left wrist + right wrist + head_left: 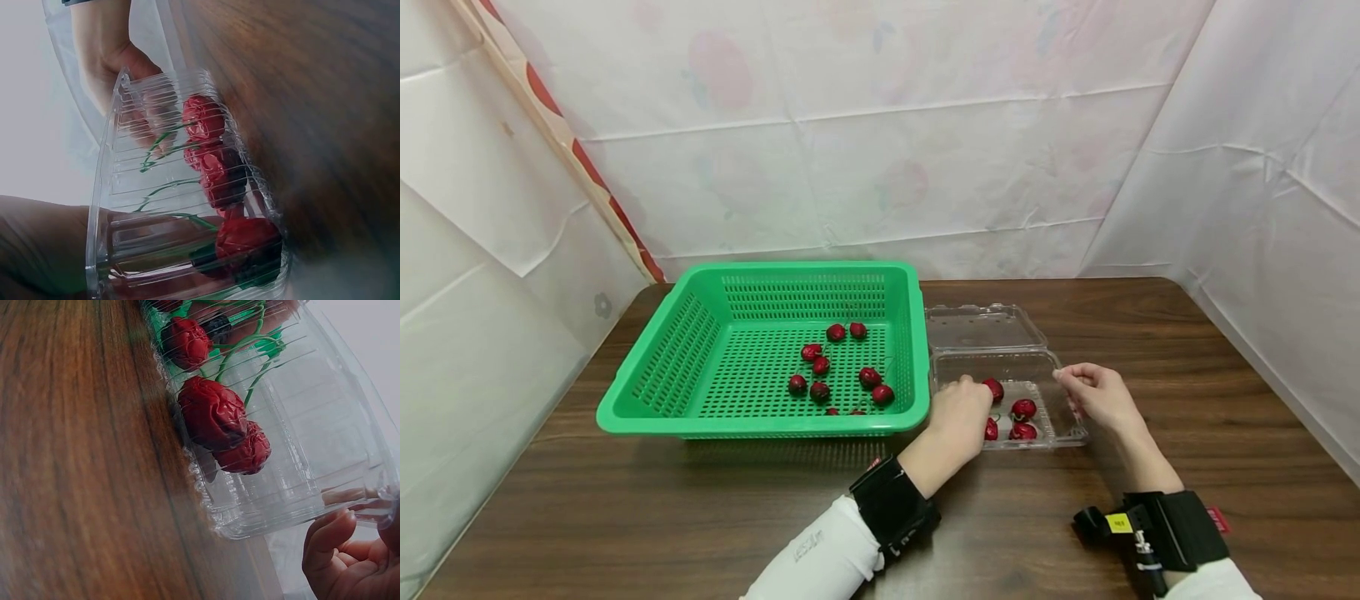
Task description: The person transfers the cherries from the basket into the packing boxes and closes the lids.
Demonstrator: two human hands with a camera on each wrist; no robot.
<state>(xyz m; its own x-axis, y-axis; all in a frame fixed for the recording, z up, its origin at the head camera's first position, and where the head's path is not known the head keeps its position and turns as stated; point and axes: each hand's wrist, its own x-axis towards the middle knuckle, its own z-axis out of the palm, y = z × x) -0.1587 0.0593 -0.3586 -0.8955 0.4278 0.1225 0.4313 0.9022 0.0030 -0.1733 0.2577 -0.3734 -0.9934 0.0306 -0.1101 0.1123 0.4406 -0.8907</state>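
A clear plastic clamshell box [1060, 421] lies with its lid [985, 327] folded back. Inside are several dark red, wrinkled artificial cherries [1023, 409] with green stems, seen close up through the ribbed wall in both wrist views. My left hand [957, 418] reaches over the near left side into the box, its fingers curled. At its fingertips the right wrist view shows a dark cherry [217, 326]; the fingers partly hide it. My right hand [1099, 398] pinches the box's right rim between thumb and fingers.
Left of the box stands a green perforated basket [917, 350] with several more cherries [870, 377] on its floor. Both containers rest on a brown wood-grain table [700, 517]. White sheeting [850, 167] encloses the back and sides.
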